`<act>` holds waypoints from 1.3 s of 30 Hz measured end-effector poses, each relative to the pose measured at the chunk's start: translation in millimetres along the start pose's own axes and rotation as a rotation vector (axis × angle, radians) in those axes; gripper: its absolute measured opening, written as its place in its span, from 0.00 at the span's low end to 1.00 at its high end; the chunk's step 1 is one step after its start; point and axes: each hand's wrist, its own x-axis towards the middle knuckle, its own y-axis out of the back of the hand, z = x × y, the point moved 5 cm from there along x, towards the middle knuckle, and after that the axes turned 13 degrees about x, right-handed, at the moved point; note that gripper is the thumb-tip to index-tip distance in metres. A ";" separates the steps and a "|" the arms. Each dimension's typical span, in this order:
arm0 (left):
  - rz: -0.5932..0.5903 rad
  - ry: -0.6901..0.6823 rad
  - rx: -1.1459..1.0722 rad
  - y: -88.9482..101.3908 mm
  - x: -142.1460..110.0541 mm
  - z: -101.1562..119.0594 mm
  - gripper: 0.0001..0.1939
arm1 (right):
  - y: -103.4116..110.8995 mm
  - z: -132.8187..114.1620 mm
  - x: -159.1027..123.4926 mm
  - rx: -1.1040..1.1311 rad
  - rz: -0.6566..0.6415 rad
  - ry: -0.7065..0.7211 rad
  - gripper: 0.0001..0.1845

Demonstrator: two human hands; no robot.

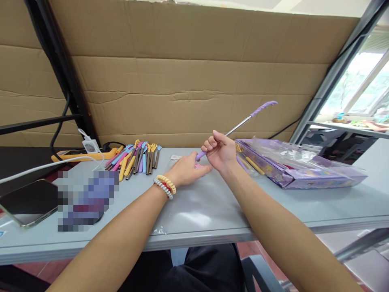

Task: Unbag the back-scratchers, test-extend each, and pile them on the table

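A purple back scratcher (264, 107) with a thin metal rod slants up to the right, its claw end pointing away from me. My right hand (223, 152) has its fingers curled around it, palm turned towards me. At the lower end of the purple handle (200, 155) is my left hand (185, 170), fingers closed about it and thumb stretched out; part of that grip is hidden. Something pink shows beside the left thumb, too covered to name. Under my hands lies a clear plastic bag (194, 207), flat on the grey table (136, 215).
Several colourful back scratchers (139, 158) lie in a pile at the left. Near them are a yellow power strip (82, 155), a white charger (90, 145), a phone (30, 202) and a blurred-out item (91, 200). A purple box (300, 164) under clear plastic stands at right.
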 end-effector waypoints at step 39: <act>0.112 0.033 0.199 -1.1 0.7 15.4 0.27 | 3.4 -5.7 -1.0 -0.029 0.204 0.086 0.27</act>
